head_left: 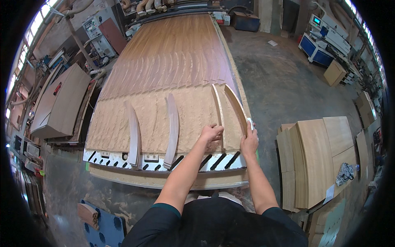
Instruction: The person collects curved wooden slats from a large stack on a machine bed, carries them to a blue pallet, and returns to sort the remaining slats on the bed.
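My left hand (pixel 212 132) is closed around the near part of a narrow curved wooden strip (pixel 218 108), stood on edge. My right hand (pixel 249 142) grips the near end of a second curved strip (pixel 237 103), beside the first and close to the table's right edge. Both strips reach away from me over the dusty machine table (pixel 189 111). Left of my hands lie a curved stack of strips (pixel 173 123) and another such stack (pixel 132 133), their near ends on the white slotted front edge (pixel 187 161). Farther off, the wooden panel (pixel 173 41) shows rows of curved cuts.
Stacked pale boards (pixel 325 160) stand at the right, with a crumpled grey cloth (pixel 345 173) on them. A leaning board pile (pixel 61 103) is at the left. At the lower left, a bundle of curved pieces (pixel 88 216) rests on a blue pallet (pixel 105 228).
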`<action>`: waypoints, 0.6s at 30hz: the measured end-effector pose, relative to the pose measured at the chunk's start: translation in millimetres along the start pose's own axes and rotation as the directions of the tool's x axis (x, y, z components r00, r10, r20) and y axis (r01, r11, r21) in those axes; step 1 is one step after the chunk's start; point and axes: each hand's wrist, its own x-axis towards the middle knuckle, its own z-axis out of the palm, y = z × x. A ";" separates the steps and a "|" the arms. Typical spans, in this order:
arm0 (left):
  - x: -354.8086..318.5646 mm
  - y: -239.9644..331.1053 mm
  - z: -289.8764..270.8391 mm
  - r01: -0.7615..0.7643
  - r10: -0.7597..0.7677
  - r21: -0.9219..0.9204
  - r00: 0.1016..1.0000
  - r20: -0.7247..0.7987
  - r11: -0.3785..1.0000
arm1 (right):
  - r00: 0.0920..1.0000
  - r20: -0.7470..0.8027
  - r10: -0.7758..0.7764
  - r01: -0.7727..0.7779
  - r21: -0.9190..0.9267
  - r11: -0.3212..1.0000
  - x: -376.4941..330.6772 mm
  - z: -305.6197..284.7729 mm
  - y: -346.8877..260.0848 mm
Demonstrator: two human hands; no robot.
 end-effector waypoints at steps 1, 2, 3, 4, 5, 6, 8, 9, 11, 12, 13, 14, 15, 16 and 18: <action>-0.3 -1.9 0.3 -0.020 0.022 -0.057 1.000 0.020 0.998 | 1.000 0.028 0.007 -0.006 -0.029 1.000 0.8 -0.6 0.2; 1.6 0.8 -7.8 -0.009 0.019 -0.073 0.991 0.130 0.997 | 1.000 0.014 -0.008 0.008 -0.015 1.000 1.4 0.2 -1.1; 1.1 2.9 -7.8 -0.029 0.036 -0.067 0.992 0.118 0.997 | 1.000 -0.003 -0.019 0.019 -0.007 1.000 3.6 0.8 0.6; -0.1 4.3 -7.0 -0.048 0.055 -0.060 0.993 0.106 0.997 | 0.999 -0.021 -0.031 0.031 0.002 1.000 5.9 1.3 2.1; -1.6 5.9 -6.9 -0.069 0.073 -0.052 0.993 0.094 0.996 | 0.999 -0.016 -0.032 0.032 0.009 0.999 8.3 1.5 3.6; -10.3 10.1 -3.0 -0.094 0.096 -0.022 0.992 0.080 0.995 | 1.000 -0.010 -0.020 0.020 0.010 1.000 7.4 1.3 8.8; -20.6 12.3 -7.8 -0.112 0.109 0.077 0.993 0.039 0.991 | 0.999 0.030 0.020 -0.021 0.010 1.000 7.6 -1.0 12.7; -24.4 12.1 -14.5 -0.120 0.119 0.127 0.993 0.015 0.985 | 0.997 0.066 0.048 -0.049 0.009 0.999 8.6 -3.3 9.6; -23.9 8.3 -27.1 -0.099 0.111 0.210 0.993 -0.048 0.973 | 0.994 0.084 0.070 -0.071 0.007 0.997 11.5 -3.6 8.8; -25.7 7.6 -30.8 -0.070 0.097 0.260 0.991 -0.093 0.963 | 0.995 0.071 0.067 -0.068 0.007 0.998 12.1 -1.5 10.1; -27.2 6.5 -33.4 -0.040 0.085 0.309 0.987 -0.137 0.950 | 0.996 0.057 0.065 -0.066 0.006 0.998 11.9 -0.4 12.3; -29.7 3.9 -34.8 -0.052 0.092 0.298 0.988 -0.121 0.953 | 0.995 0.063 0.073 -0.073 -0.008 0.997 10.8 -0.4 15.9; -29.4 0.8 -40.2 -0.032 0.065 0.283 0.992 -0.110 0.959 | 0.995 0.072 0.075 -0.074 -0.015 0.997 10.5 -1.1 12.6; -28.2 -2.1 -44.7 -0.010 0.038 0.269 0.994 -0.098 0.963 | 0.994 0.080 0.076 -0.075 -0.022 0.997 10.1 -1.8 9.5; -25.2 -6.8 -49.2 0.020 0.006 0.243 0.994 -0.106 0.970 | 0.989 0.100 0.109 -0.111 0.021 0.994 7.8 -10.6 0.5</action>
